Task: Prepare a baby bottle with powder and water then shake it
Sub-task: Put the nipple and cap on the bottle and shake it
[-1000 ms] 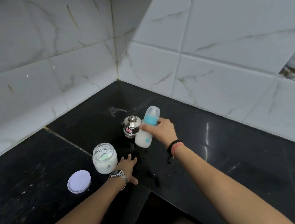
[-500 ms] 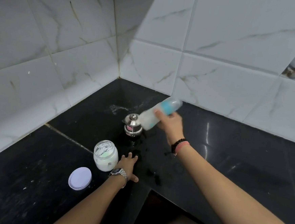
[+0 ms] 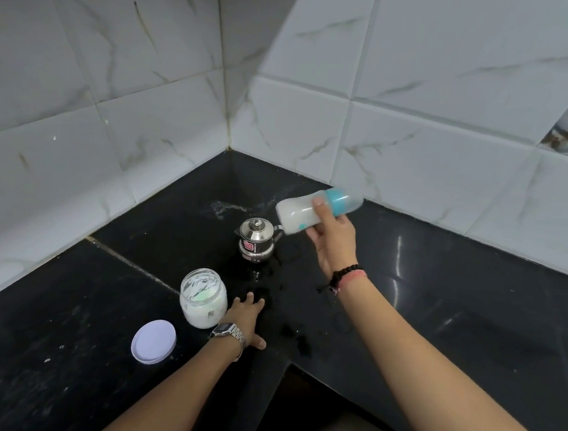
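Fingers (image 3: 250, 302) of the left hand (image 3: 245, 319) lie spread flat on the black counter (image 3: 454, 317), lilac lid (image 3: 153, 341) and open powder jar (image 3: 203, 297) just left of it; steel pot (image 3: 257, 240) behind; right hand (image 3: 336, 243) grips the baby bottle (image 3: 317, 211), tipped sideways above the counter.

Our right hand (image 3: 333, 239) is raised, fingers curled in a grip, while our left hand (image 3: 245, 317) rests flat, fingers spread.
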